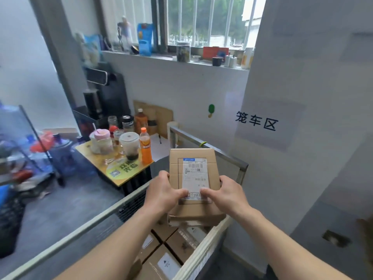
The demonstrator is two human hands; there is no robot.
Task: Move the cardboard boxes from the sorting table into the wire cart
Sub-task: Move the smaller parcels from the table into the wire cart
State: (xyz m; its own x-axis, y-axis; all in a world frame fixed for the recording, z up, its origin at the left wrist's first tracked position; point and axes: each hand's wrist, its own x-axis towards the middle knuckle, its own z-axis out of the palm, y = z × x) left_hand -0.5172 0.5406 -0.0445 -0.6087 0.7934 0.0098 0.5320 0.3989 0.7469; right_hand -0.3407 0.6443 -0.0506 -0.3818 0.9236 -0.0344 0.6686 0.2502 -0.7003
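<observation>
Room: grey walls, with a barred window (201,19) up high and black writing (256,121) on the wall at the right.
Small table (91,157): it stands to the left of the cart and is full of cups and jars. An orange drink bottle (145,150) stands at its near corner.
Wire cart (224,154): its metal rails run around a pile of packed boxes (167,263) lying flat down inside.
Cardboard box (191,156): it is up in the air over the cart, above the pile, with its white label (195,174) facing up.
Left hand (161,190): it grips the box's left side, thumb on top by the label.
Right hand (228,194): it grips the box's right side, thumb on top too.
</observation>
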